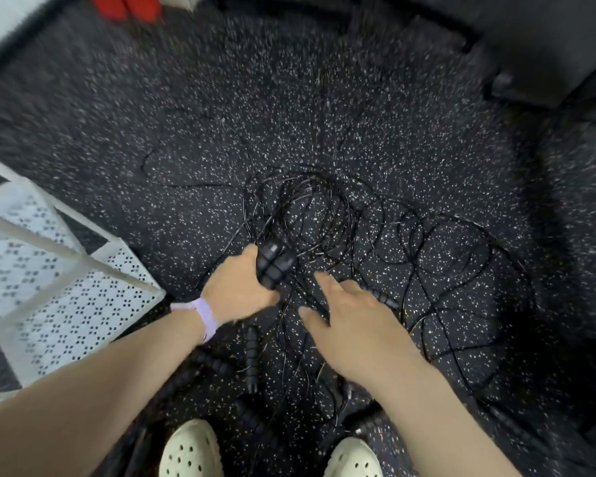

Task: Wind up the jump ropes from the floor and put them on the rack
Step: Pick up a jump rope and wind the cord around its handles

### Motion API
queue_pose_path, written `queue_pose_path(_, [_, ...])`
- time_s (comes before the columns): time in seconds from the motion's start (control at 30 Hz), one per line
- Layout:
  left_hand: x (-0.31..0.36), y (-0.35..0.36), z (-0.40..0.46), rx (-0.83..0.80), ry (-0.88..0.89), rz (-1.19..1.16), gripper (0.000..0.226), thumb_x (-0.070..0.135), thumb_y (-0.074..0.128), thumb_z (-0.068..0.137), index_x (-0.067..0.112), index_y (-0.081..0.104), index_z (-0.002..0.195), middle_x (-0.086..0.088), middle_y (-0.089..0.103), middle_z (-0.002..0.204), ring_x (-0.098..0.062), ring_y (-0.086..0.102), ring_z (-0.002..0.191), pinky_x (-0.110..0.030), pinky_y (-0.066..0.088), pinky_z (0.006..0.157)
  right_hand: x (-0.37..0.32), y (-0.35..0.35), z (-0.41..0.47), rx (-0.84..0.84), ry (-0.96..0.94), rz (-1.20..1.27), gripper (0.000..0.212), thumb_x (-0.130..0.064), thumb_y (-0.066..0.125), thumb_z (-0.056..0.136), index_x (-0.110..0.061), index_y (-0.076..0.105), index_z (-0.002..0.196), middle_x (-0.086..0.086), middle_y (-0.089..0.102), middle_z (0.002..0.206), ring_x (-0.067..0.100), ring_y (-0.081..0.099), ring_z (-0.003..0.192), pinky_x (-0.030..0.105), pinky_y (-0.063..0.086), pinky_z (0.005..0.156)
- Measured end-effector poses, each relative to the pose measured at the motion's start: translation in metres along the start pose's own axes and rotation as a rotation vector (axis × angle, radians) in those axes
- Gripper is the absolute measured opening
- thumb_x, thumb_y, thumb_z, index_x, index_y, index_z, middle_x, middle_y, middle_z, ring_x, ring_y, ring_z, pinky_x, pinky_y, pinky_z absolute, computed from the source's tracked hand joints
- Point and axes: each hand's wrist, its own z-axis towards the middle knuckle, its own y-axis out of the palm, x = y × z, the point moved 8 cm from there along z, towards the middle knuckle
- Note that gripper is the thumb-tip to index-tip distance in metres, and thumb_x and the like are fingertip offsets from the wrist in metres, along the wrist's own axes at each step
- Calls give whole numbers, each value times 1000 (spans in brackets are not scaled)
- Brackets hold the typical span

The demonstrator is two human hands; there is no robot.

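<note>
A tangle of thin black jump ropes (375, 228) lies spread over the speckled black floor in front of me. My left hand (238, 287) is closed around a pair of black ribbed handles (272, 263), lifted a little above the floor. My right hand (351, 321) hovers flat over the ropes with its fingers spread, holding nothing; a ribbed handle (382, 297) pokes out from under its fingers. Another loose handle (251, 356) lies on the floor between my arms. The white perforated rack (83, 304) stands at the left.
My two pale clogs (190, 452) stand at the bottom edge, with ropes running between them. Dark gym equipment (547, 63) fills the far right corner. Something red (128, 6) sits at the top left by a white wall.
</note>
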Motion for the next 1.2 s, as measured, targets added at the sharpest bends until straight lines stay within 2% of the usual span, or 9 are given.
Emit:
queue_pose_path(0.17, [41,-51,-100,54,8,-177,49,38,87,64,31,54,100,13,72,88,-1,67,78,-27,57,74,-26,-15,-15,29,18,300,80,-76,13,98,-25,39,154,10,54,148,31,52,133,45,43,108])
queue_pose_path(0.27, [60,-63,-156,125,-17,-296,43,33,85,68,27,55,98,12,70,87,4,63,72,-16,46,58,-44,-28,-31,48,-57,508,62,-70,27,102,-22,65,111,4,69,117,22,62,106,35,46,88])
queue_pose_path(0.37, [73,-63,-195,160,-20,-381,47,37,87,68,28,54,101,8,70,90,-2,66,76,-23,51,63,-53,-39,-57,90,-153,588,50,-60,46,102,-16,65,84,-4,68,85,13,61,76,32,44,69])
queue_pose_path(0.57, [119,-76,-209,158,76,-416,54,44,89,62,30,57,103,11,70,94,-7,68,83,-30,54,69,-29,-51,-89,161,-184,922,24,-49,69,93,-30,71,106,-10,77,105,11,71,103,39,54,100])
queue_pose_path(0.73, [149,-73,-208,138,113,-538,52,38,91,65,28,57,104,9,70,97,-9,68,89,-28,51,69,-13,-72,-97,199,-196,1112,15,-35,73,94,-23,78,103,1,79,105,24,73,109,53,52,106])
queue_pose_path(0.83, [154,-71,-203,79,131,-588,58,41,92,64,30,57,108,11,71,102,-7,69,94,-32,57,82,-9,-73,-93,155,-173,1199,18,-36,74,91,-23,77,104,7,78,110,32,70,115,54,50,108])
queue_pose_path(0.93, [159,-69,-201,-6,184,-555,59,46,87,70,37,52,117,18,70,106,4,67,96,-30,56,90,-7,-67,-89,91,-122,1315,25,-38,77,87,-26,76,108,6,78,112,30,71,114,52,52,106])
queue_pose_path(1.07, [169,-62,-211,-153,300,-440,56,63,69,77,42,48,124,23,64,115,8,61,104,-29,51,94,-4,-65,-94,-4,-76,1498,31,-24,78,89,-13,70,116,11,78,105,25,75,95,39,62,83])
queue_pose_path(1.2, [168,-78,-204,71,440,-213,10,25,49,85,28,58,89,13,53,95,-6,56,86,-40,50,83,5,-78,-108,-148,-135,1389,32,-21,77,90,-11,66,117,25,74,113,34,73,93,45,62,82])
